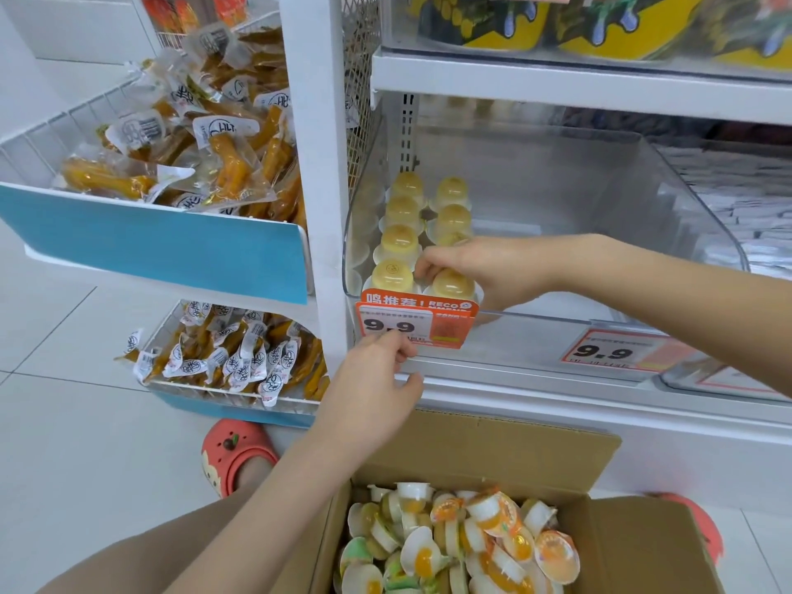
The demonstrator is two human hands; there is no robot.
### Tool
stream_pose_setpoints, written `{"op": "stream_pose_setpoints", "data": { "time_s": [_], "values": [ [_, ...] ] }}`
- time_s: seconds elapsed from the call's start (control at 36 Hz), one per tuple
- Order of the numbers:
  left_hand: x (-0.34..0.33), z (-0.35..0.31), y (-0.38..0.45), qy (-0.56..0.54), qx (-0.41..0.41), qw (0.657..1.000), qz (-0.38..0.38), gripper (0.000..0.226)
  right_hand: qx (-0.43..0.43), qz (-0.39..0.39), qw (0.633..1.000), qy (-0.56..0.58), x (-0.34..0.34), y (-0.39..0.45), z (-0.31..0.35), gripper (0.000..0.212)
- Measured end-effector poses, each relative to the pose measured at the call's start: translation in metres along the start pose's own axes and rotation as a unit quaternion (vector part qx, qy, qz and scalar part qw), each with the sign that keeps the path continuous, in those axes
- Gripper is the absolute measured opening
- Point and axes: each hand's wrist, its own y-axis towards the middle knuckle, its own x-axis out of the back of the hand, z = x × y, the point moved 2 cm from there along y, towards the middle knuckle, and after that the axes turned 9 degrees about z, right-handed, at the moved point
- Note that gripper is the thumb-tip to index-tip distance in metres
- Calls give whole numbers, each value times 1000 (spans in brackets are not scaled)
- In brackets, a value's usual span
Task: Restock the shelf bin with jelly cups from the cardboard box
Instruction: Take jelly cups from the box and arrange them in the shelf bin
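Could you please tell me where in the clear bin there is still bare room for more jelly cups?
The clear bin is bare right of the two rows of jelly cups, through to its right wall and back. The left side is crowded, with the right hand at the front cup.

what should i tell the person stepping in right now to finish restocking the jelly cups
Right hand: inside the clear shelf bin, fingers on the front jelly cup of the second row, setting it in place.
Left hand: empty, open, hovering by the price tag at the bin's front edge.
Done: two rows of upturned cups stand along the bin's left side.
Left: most of the bin is bare; the cardboard box below holds many loose cups. Keep adding rows rightward.
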Motion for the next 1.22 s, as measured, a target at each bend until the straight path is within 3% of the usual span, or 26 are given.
{"op": "stream_pose_setpoints", "data": {
  "time_s": [0.11,0.25,0.36,0.47,0.61,0.75,0.89,1.0,1.14,1.22],
  "values": [
    [1,-1,-1,18,12,1000,3,23,-12,-54,998,24,12,-24,1,71],
    [-6,2,-10,91,42,995,30,16,-13,-263,963,61,20,-96,14,56],
    [-30,14,-24,128,49,987,82,14,-12,-346,931,112,-30,-144,43,43],
    [-60,38,-45,157,68,973,155,15,-13,-306,936,173,-116,-151,64,34],
    [-103,78,-74,164,113,945,260,6,-88,-146,941,293,-240,-126,56,33],
    [-153,113,-107,107,157,936,296,26,-180,-56,920,343,-336,-99,42,36],
    [-187,148,-131,32,254,922,290,37,-271,-55,876,394,-390,-86,35,39],
    [-204,164,-140,42,319,916,241,39,-266,-67,871,407,-406,-72,48,43],
    [-224,170,-152,191,270,902,277,53,-236,-151,917,283,-409,-49,74,40],
    [-226,176,-154,250,208,904,277,50,-186,-136,932,280,-405,-26,91,47]
  ]
}}
